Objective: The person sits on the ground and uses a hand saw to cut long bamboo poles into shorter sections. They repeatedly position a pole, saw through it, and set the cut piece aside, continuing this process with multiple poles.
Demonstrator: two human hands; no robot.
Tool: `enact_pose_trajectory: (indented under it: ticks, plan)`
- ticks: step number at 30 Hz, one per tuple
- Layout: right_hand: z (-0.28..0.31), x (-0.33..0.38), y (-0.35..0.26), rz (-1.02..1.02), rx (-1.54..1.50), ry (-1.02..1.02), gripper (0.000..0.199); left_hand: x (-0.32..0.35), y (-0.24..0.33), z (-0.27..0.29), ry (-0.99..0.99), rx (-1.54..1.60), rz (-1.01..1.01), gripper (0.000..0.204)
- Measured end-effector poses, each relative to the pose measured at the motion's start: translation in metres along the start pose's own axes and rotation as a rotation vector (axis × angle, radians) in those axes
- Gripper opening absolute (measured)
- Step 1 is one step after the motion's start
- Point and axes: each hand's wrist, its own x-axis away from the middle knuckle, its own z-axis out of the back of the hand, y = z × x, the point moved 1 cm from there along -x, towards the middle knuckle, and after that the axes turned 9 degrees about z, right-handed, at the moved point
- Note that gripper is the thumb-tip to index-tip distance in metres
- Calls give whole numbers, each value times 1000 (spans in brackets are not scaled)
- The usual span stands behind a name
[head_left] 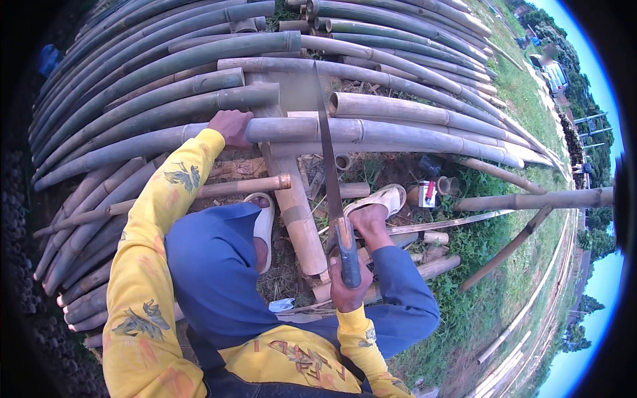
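My right hand [348, 285] is closed around the handle of a hand saw [326, 146], below the bamboo. Its long, tapering blade points away from me and crosses a grey bamboo pole [391, 132] that runs off to the right. Farther left, my left hand [230, 127] has its fingers curled down at that pole's left end. Another bamboo pole [126, 152] comes in from the left and meets the same hand, which covers where the two join. Under the pole lies a thick bamboo support [296, 225], between my sandalled feet.
Stacked bamboo poles [166, 60] fill the far left, with more poles [398, 40] at the far right. Bamboo offcuts [355, 190] lie around my feet. A small red-and-white box [428, 194] stands right of my sandal [391, 197]. A slanting pole frame [531, 199] rises at right.
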Motion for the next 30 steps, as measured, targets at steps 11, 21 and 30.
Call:
enact_pose_trajectory:
  ticks: [11, 21, 30]
  plan:
    - [-8, 1, -16, 82, -94, 78, 18, -7, 3, -4, 42, -32, -6, 67]
    - [12, 64, -20, -31, 10, 30, 18, 8, 5, -13, 138, -48, -19, 59]
    - [0, 25, -19, 16, 25, -60, 16, 29, 3, -14, 257, -43, -2, 57]
